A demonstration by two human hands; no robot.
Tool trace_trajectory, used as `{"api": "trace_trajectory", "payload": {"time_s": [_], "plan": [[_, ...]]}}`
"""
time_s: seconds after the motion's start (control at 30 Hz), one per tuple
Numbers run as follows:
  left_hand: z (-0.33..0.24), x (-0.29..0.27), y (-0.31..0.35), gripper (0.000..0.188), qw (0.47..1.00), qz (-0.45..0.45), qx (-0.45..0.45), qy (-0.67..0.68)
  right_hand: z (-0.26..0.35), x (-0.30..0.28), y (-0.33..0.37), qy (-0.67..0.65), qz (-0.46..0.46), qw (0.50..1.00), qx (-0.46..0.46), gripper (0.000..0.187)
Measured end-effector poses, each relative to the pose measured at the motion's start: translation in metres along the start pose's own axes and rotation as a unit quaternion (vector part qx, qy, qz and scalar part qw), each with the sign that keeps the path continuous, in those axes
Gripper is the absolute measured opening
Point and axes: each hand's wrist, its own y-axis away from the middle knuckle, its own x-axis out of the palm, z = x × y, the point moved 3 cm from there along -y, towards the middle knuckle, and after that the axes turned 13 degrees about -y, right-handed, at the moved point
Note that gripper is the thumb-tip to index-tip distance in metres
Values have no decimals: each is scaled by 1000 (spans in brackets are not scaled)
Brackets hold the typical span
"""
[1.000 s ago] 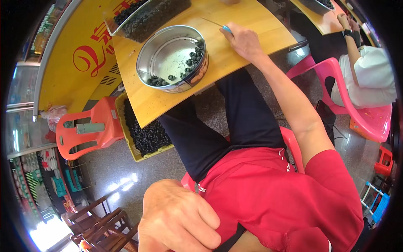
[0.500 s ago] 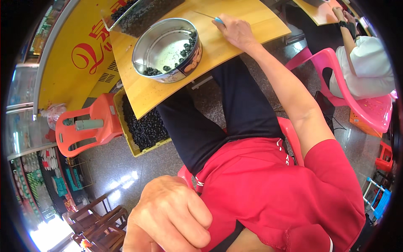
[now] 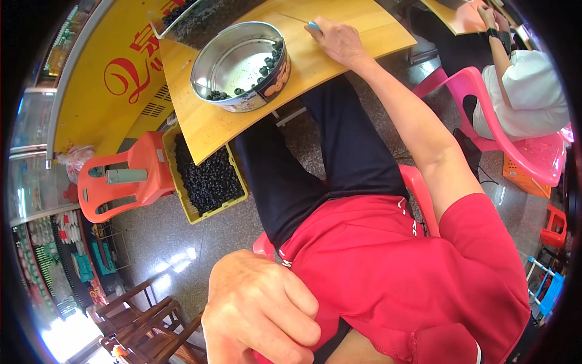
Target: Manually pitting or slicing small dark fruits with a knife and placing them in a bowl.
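My right hand (image 3: 341, 43) rests at the wooden table's edge, its fingers closed round the blue handle of a thin, pointed metal tool (image 3: 313, 25); the tip points left, and whether it is a knife or a pick is unclear. To its left stands a round metal tin (image 3: 260, 99) with several small dark round fruits (image 3: 268, 64) along its inner wall. My left hand (image 3: 257, 309) is raised close to the camera over my lap, fingers curled in. Whatever it may hold is hidden.
A clear container (image 3: 203, 27) of dark fruits stands behind the tin on the table (image 3: 203, 130). On the floor, a yellow crate (image 3: 219, 210) holds more. An orange chair (image 3: 154, 167) bears a pale green bottle (image 3: 126, 176). At right, another person sits on a pink chair (image 3: 482, 91).
My left hand has shifted slightly right in view. My right hand keeps its grip on the tool, and the tin looks slightly higher in the picture.
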Motion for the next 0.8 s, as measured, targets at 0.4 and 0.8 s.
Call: {"api": "trace_trajectory", "payload": {"time_s": [0.4,0.8], "plan": [[2,13,-9,32,996,42,73,24,-4,7,-4,1,-15,1000,-26,34],[1,0,-19,21,998,-34,-52,20,-1,-1,-1,-16,-8,1000,-14,32]]}}
